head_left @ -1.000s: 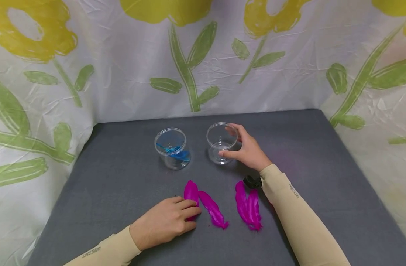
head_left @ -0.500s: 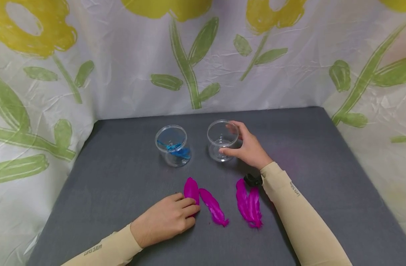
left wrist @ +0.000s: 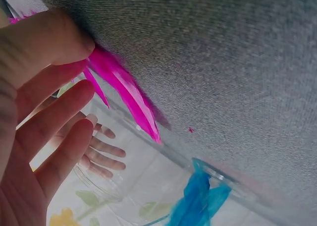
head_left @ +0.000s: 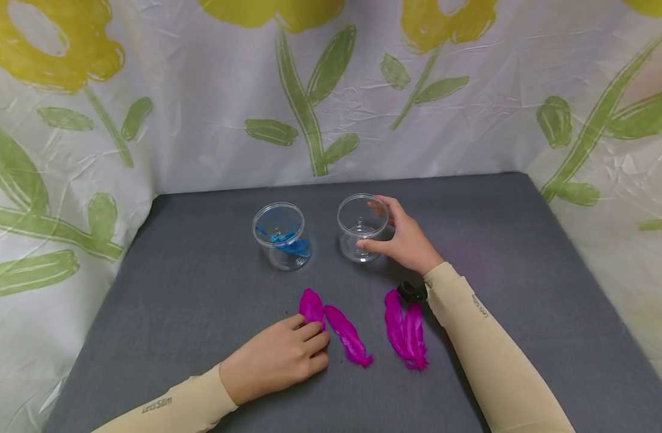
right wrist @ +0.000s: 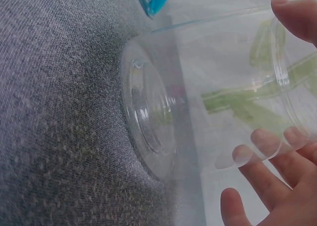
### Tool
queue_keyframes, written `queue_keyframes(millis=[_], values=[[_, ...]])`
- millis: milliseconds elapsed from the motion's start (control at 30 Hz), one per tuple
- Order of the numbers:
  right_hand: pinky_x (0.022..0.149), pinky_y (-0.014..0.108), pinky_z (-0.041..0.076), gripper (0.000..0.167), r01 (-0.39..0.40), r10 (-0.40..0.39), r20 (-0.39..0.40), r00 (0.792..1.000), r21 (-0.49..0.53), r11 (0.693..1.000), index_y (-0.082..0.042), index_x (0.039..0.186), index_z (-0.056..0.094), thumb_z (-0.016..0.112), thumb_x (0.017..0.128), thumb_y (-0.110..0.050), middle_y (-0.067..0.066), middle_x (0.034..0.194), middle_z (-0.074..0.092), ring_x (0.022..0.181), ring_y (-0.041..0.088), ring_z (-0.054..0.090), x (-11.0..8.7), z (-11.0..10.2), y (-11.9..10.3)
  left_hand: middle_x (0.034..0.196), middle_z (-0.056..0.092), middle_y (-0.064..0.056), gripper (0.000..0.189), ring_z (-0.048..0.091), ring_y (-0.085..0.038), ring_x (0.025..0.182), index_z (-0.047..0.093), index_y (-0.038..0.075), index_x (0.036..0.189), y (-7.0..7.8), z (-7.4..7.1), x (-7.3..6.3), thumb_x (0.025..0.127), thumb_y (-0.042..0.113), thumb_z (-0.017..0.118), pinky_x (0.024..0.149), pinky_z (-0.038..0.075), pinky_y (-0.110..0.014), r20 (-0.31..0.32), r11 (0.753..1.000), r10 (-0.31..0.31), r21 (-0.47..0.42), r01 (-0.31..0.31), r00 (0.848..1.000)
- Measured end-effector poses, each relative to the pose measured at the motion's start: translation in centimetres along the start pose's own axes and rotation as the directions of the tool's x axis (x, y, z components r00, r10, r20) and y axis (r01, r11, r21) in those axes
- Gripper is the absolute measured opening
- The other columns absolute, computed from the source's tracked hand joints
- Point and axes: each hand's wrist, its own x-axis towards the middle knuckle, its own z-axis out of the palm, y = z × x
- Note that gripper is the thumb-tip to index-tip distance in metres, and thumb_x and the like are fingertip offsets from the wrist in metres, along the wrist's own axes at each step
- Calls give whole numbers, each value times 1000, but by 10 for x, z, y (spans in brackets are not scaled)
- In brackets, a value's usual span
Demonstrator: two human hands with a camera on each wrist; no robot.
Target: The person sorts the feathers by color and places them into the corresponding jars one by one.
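A: Left hand?
B: Left hand [head_left: 277, 358] low over the grey table [head_left: 201, 270], thumb and forefinger pinching a pink feather [head_left: 312, 304]. Its tip points away from the person; whether it touches the cloth, cannot tell.
A: Other pinks?
B: Second feather [head_left: 348, 337] just right of it, slanting. Farther right, a pair of feathers [head_left: 398, 331], lower ends together, near the right sleeve [head_left: 482, 343].
A: Right hand?
B: Right hand [head_left: 409, 243] grasping the right jar [head_left: 349, 246] from its right side, thumb nearer, fingers behind. Jar upright on the table.
A: And left of that?
B: Left jar [head_left: 270, 255], upright, standing apart, blue feathers [head_left: 294, 246] inside. Flowered curtain [head_left: 201, 120] behind.
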Motion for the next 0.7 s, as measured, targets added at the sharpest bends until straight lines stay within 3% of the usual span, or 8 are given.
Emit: queue_keyframes(millis=[267,400,567,700], values=[[128,57,34,99,3,-3,0,1000,-11,1000,-25,166,32,91,88,-42,5,166,50,156,24,46,0,-1,2,99,67,4,21,61,-16,94,63,22,82,0,2,3,100,13,70,76,48,-31,17,1000,4,10,-4,1000],[128,58,34,100,-5,5,4,1000,-20,1000,-25,167,31,91,88,-43,5,167,50,156,25,45,1,-2,2,107,72,4,17,66,-16,101,65,21,86,-2,0,3,98,11,72,83,53,-30,-16,999,-22,-35,21,1000],[128,57,34,101,-8,8,5,1000,-13,1000,-25,166,31,92,87,-43,6,167,50,156,25,45,1,-1,1,116,77,3,14,72,-15,108,68,19,91,-11,-3,-1,93,9,77,88,57,-31,-103,983,-116,-157,99,988],[129,56,34,101,-5,5,5,1000,-8,1000,-25,166,31,91,87,-44,5,167,50,156,23,46,-1,0,2,119,77,4,16,72,-13,113,69,22,93,-22,-5,-4,89,9,77,93,58,-32,-139,940,-225,-290,178,964]])
